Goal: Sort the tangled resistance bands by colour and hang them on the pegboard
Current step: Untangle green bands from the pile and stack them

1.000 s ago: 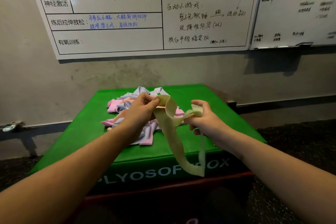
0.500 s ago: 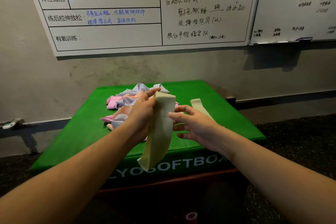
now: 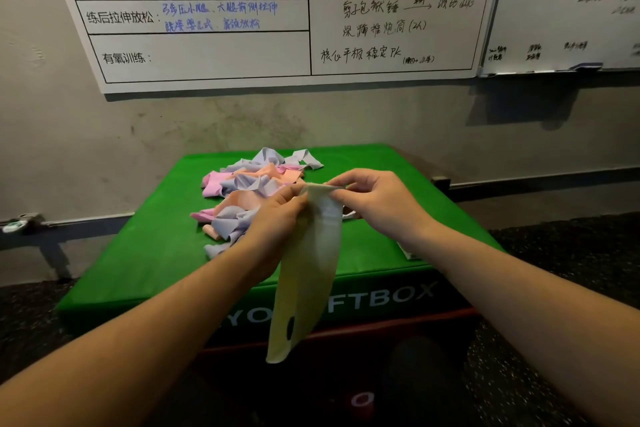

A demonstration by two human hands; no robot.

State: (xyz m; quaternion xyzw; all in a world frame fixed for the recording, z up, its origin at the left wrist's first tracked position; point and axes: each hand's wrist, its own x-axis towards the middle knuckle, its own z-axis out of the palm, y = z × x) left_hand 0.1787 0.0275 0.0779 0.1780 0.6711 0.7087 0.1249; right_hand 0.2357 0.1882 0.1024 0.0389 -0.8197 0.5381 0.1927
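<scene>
both hands, left hand (image 3: pixel 277 210) and right hand (image 3: pixel 374 199), pinch the pale yellow flat rubber band (image 3: pixel 308 270)'s top edge; smooth it flat, clear of the green box (image 3: pixel 145 253)'s front edge.

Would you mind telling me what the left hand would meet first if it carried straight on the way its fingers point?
Probably the right hand: the left hand points up-right along the yellow band's top edge, which both hands pinch. Depth is uncertain.

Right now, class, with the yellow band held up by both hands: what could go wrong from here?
1. The yellow band hangs past the green box edge; it could slip from the left hand and right hand to the floor.
2. The tangled pile lies close behind; the band could snag it.
3. No pegboard is in view.
</scene>
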